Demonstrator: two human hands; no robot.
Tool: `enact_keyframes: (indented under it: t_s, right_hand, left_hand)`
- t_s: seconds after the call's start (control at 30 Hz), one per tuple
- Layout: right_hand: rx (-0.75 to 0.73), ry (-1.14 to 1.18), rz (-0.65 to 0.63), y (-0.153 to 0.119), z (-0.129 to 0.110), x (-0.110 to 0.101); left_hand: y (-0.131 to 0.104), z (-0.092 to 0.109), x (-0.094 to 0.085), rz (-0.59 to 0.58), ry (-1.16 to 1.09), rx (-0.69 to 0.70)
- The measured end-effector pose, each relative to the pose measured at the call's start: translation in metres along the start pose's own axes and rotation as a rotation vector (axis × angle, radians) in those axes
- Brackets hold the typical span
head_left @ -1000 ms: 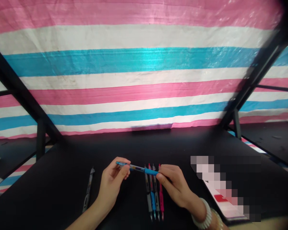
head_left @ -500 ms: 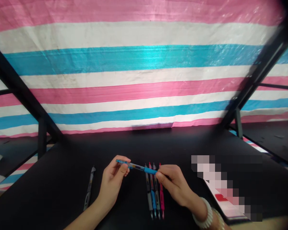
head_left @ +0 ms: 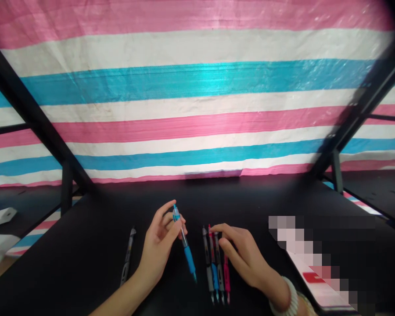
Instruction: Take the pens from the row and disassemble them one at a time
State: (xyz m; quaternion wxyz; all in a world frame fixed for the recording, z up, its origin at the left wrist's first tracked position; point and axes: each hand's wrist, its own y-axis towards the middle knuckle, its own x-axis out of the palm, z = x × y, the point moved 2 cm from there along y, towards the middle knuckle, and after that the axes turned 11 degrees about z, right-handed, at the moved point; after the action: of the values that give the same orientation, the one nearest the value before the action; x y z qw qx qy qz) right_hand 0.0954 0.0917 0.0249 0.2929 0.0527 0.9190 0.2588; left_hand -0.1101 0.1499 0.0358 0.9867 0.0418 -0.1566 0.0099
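Observation:
My left hand (head_left: 163, 237) pinches a blue pen (head_left: 188, 256) near its upper end, its tip pointing down toward me. Several pens lie side by side on the black table: a grey one (head_left: 208, 267), one with a blue grip (head_left: 214, 276), another grey one (head_left: 220, 274) and a pink one (head_left: 227, 276). Over their upper ends is my right hand (head_left: 242, 250), thumb and index finger apart, holding nothing. Left of my left hand lies a separate grey pen (head_left: 128, 256), its lower end partly hidden by my forearm.
A pale, partly pixelated flat object with a red patch (head_left: 312, 277) lies at the right. Black frame bars (head_left: 46, 136) slope on both sides before a striped sheet (head_left: 197, 83). White objects (head_left: 1, 217) stand at the far left.
The blue pen has swung from nearly level to pointing down. My right hand has let go of its lower end and opened over the row of pens. The view has shifted slightly.

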Motion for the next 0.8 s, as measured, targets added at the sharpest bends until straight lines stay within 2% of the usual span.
enact_keyframes:
  t_s: [0.27,0.6,0.8]
  right_hand:
    - [0.013,0.013,0.067,-0.0029,0.0063,0.0007]
    - [0.019,-0.001,0.051,-0.0036,0.0055,0.0024]
    - [0.012,-0.008,0.053,-0.0035,0.0057,0.0022]
  left_hand:
    - [-0.0022,-0.0006,0.0000,-0.058,0.005,-0.020]
    - [-0.0020,-0.0028,0.0003,-0.147,0.022,-0.044]
    - [-0.0027,-0.0003,0.0024,-0.120,0.024,-0.038]
